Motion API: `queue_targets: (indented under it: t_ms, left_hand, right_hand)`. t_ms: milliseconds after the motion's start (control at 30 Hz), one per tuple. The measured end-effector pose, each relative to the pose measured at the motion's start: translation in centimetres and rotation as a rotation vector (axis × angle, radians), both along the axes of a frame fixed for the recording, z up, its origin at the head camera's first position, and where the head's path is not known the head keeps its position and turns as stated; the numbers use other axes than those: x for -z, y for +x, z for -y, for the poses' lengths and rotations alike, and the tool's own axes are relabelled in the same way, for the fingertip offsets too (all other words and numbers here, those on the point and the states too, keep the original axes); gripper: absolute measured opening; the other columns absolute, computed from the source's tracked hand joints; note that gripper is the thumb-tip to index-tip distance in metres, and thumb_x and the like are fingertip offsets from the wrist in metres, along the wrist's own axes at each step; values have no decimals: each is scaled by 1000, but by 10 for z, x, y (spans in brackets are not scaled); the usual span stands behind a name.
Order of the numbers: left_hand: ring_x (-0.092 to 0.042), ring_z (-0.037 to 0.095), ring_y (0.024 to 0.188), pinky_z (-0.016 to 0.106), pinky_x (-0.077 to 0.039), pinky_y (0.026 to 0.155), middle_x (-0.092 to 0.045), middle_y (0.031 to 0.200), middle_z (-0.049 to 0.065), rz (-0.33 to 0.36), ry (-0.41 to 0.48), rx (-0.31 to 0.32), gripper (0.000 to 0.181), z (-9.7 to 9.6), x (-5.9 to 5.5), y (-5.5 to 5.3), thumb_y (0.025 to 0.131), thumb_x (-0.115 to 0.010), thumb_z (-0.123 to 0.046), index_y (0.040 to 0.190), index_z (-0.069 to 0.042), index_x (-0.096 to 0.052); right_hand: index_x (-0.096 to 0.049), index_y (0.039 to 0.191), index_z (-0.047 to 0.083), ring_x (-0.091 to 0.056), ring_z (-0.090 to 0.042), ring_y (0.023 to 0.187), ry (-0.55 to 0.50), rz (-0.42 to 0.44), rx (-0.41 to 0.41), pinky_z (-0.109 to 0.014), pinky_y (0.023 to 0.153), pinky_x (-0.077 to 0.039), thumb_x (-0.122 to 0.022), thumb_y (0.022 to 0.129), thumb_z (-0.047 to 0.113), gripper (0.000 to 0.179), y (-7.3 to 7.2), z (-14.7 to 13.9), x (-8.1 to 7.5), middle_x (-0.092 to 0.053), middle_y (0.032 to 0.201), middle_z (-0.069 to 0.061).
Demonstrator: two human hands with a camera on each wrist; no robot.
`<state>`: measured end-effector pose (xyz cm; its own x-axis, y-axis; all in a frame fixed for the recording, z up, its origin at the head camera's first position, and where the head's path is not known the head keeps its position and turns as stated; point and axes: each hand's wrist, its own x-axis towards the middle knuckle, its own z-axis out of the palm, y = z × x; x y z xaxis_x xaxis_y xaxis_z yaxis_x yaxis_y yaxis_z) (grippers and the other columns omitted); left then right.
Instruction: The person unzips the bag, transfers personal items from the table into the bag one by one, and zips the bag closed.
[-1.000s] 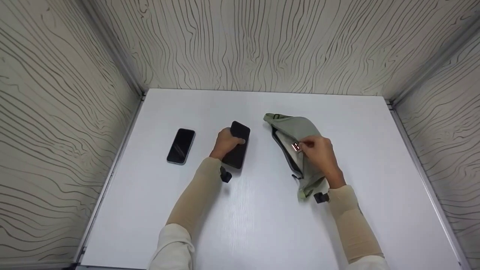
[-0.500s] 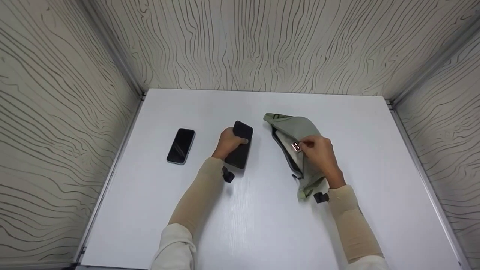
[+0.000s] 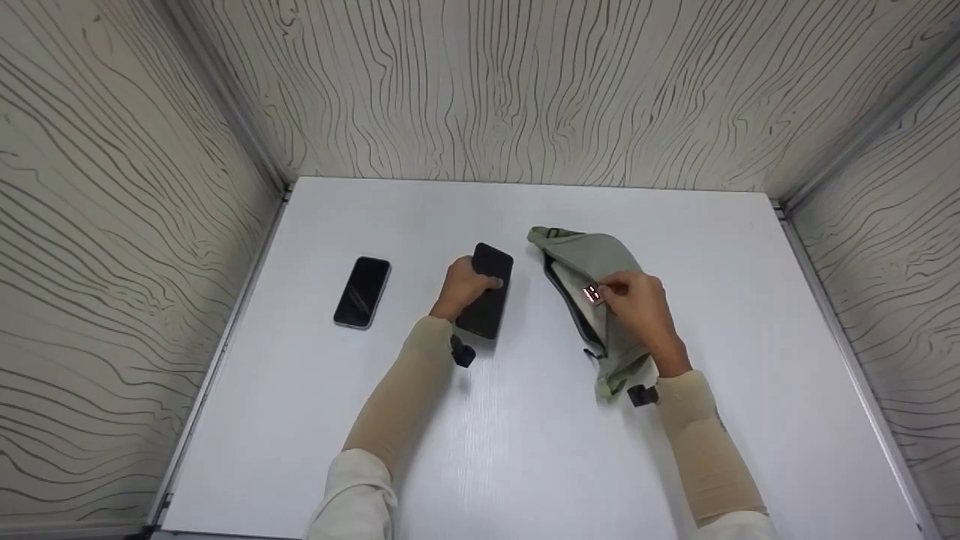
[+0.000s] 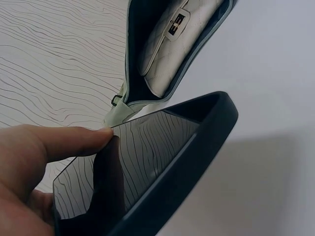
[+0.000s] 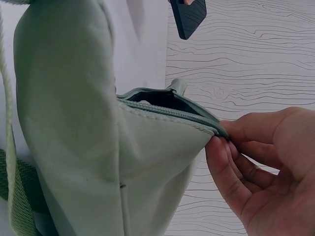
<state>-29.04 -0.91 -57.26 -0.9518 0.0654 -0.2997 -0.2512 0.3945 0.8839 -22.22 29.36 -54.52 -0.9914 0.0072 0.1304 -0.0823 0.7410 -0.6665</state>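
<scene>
A phone in a dark case (image 3: 487, 304) is gripped in my left hand (image 3: 457, 287), thumb on its glossy screen. It is held tilted, left of a light green waist bag (image 3: 600, 251). The bag's zipped mouth gapes open towards the phone. Inside, the left wrist view shows a white quilted purse (image 4: 172, 59) with a metal clasp. My right hand (image 3: 639, 309) pinches the zippered edge of the opening between thumb and fingers, as the right wrist view shows, and draws it outward. The fingers behind the held phone are hidden.
Another phone (image 3: 361, 292) lies screen up on the white table (image 3: 495, 465), to the left of my left hand. Patterned panels (image 3: 480, 90) stand along the back and both sides of the table.
My left hand has shifted slightly right with the phone, closer to the bag. The right hand and the bag stay as they were.
</scene>
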Motion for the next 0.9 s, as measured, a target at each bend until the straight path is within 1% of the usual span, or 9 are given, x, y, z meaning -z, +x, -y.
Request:
queue_targets:
  t_ms: [67, 233, 333, 600, 900]
  left_hand:
    - [-65, 32, 110, 49, -54, 105, -69, 127, 22, 4, 1, -2, 61, -1, -1, 0, 87, -78, -15, 139, 9, -58]
    - [-67, 32, 107, 48, -55, 102, -69, 124, 21, 13, 30, 2, 60, -3, -2, 1, 88, -78, -15, 139, 8, -58]
    - [-67, 33, 108, 49, -55, 102, -69, 124, 21, 18, 52, 1, 61, -5, -2, 2, 88, -78, -15, 140, 8, -56]
    - [-66, 34, 112, 49, -54, 106, -68, 128, 22, 9, 48, 2, 66, -10, -3, 2, 88, -79, -16, 143, 10, -54]
    - [-66, 34, 113, 49, -54, 105, -68, 127, 22, 17, 54, -3, 64, -16, -5, 3, 87, -79, -16, 142, 8, -56]
  right_hand:
    - [-81, 107, 0, -70, -26, 85, 3, -1, 0, -31, 69, -53, -72, 99, 11, 16, 0, 0, 0, -78, 98, -16]
    - [-81, 108, -1, -73, -32, 93, 3, -7, -5, -42, 79, -56, -71, 99, 8, 16, -2, 0, 0, -79, 102, -19]
    - [-81, 108, -2, -74, -34, 95, 4, -11, -7, -46, 82, -57, -71, 98, 7, 16, -2, -1, 1, -79, 103, -20]
    - [-81, 107, -1, -72, -31, 90, 13, -14, -4, -40, 76, -54, -72, 99, 8, 16, -2, 0, 0, -79, 101, -19]
    - [-81, 108, -1, -71, -30, 91, 19, 1, 0, -38, 76, -54, -71, 100, 9, 17, -1, 0, -1, -78, 102, -19]
